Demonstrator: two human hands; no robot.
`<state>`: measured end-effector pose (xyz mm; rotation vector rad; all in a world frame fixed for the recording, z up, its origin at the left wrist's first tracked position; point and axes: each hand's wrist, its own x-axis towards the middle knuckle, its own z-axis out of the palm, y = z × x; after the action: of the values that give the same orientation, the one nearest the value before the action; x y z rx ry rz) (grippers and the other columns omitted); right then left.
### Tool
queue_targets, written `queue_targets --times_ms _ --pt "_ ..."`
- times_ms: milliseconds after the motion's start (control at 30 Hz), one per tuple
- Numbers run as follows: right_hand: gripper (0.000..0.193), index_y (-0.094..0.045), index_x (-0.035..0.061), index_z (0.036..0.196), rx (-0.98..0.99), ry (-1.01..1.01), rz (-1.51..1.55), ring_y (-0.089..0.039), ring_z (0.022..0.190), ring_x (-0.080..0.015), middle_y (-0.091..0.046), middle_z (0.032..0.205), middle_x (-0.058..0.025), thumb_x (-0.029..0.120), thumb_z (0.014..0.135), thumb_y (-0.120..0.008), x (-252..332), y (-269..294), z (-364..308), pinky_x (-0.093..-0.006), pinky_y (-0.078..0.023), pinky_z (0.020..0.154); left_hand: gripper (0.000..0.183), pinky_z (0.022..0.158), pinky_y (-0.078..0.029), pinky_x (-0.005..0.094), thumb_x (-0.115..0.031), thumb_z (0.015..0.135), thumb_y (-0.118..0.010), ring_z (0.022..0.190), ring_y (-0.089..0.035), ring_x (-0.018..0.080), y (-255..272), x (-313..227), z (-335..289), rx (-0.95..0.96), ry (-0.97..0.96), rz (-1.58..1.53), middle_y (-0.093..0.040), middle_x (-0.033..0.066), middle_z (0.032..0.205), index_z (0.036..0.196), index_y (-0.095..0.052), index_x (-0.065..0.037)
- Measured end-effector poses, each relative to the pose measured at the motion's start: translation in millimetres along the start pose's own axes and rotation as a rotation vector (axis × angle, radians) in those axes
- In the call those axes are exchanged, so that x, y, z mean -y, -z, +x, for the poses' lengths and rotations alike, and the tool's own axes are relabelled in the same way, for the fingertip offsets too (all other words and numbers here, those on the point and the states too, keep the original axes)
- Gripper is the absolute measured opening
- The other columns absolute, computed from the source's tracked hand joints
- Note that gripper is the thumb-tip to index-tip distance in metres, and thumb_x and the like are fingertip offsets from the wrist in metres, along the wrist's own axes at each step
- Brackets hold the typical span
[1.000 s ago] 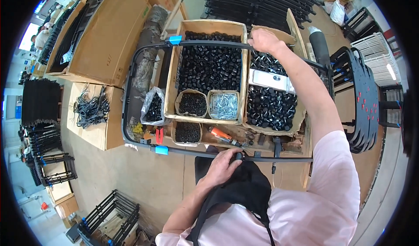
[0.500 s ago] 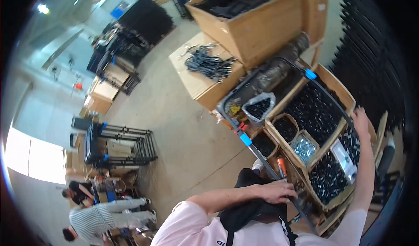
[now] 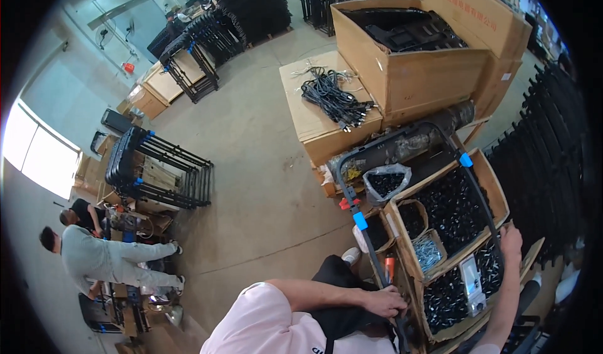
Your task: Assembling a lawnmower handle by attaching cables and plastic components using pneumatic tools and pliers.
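A U-shaped black tubular frame spans the parts boxes at the right, its curved end pointing away from me. It carries a blue clip on its right tube, and a second blue clip and a red piece on its left tube. My left hand is closed round the left tube near my body. Farther out, my right hand grips the right tube beside the box edge. Under the frame lies a cardboard box of small black parts, with a small tray of silvery screws inside.
A bundle of black cables lies on a carton ahead, next to a large open carton of black parts. Stacked black frames stand at the right. More frames and two people are at the left.
The view has turned, so the boxes and cartons appear more upright and shifted. Both my hands keep their hold on the frame, which still lies over the boxes.
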<state>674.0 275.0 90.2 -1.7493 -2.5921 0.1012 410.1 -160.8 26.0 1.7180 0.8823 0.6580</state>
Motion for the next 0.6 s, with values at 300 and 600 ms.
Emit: queue_targets --times_ms 300,600 --pt "0.037 -0.072 -0.0096 0.093 0.108 0.061 0.028 -0.073 0.092 -0.0447 -0.073 0.085 -0.029 0.025 0.086 -0.063 18.0 22.7 -0.4 -0.0513 -0.058 0.086 0.015 0.096 -0.041 0.0479 -0.025 0.101 -0.057 0.115 -0.059 0.0286 25.8 -28.1 -3.2 0.039 0.007 0.4 -0.063 0.0116 0.114 0.111 -0.064 -0.016" --pt "0.048 -0.075 -0.0046 0.107 0.168 -0.006 -0.062 -0.07 0.11 -0.0435 -0.074 0.109 -0.0296 0.037 0.089 -0.06 35.9 32.3 -0.1 -0.0507 -0.056 0.096 0.022 0.084 -0.052 0.0516 -0.028 0.102 -0.057 0.099 -0.068 0.0382 14.5 -11.9 8.1 0.106 0.089 0.028 -0.071 0.0169 0.098 0.115 -0.068 -0.014"
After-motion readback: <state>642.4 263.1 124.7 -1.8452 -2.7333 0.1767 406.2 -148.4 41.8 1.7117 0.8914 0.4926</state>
